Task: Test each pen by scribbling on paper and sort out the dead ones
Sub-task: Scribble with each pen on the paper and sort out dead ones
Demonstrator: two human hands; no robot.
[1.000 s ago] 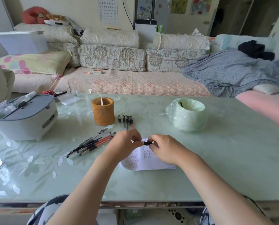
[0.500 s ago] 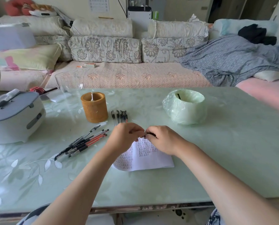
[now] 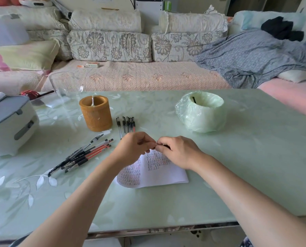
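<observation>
far left of the desk [image 3: 255, 175] sits a grey-lidded appliance [image 3: 9, 125], then a loose pile of pens [image 3: 82, 155] lying slantwise, probably the ones not yet tried. next comes a brown pen cup [image 3: 96, 114], and just right of it a neat row of pens [image 3: 126, 124] laid side by side, looks like a sorted batch, though which batch is anyone's guess. below that row the person's left hand [image 3: 133, 148] and right hand [image 3: 178, 151] are brought together over the paper [image 3: 154, 173], both pinching one pen [image 3: 163, 145] that's mostly hidden, so whether the cap is going on or off can't be told. the paper is already packed with small test marks, so a good share seems done, with the pile left to go. further right is a bin lined with a green bag [image 3: 201, 112] with something dark poking up inside, maybe a dead pen. room-wise, the right half of the desk is bare, the near edge is well clear of the paper, and the left side is crowded.
</observation>
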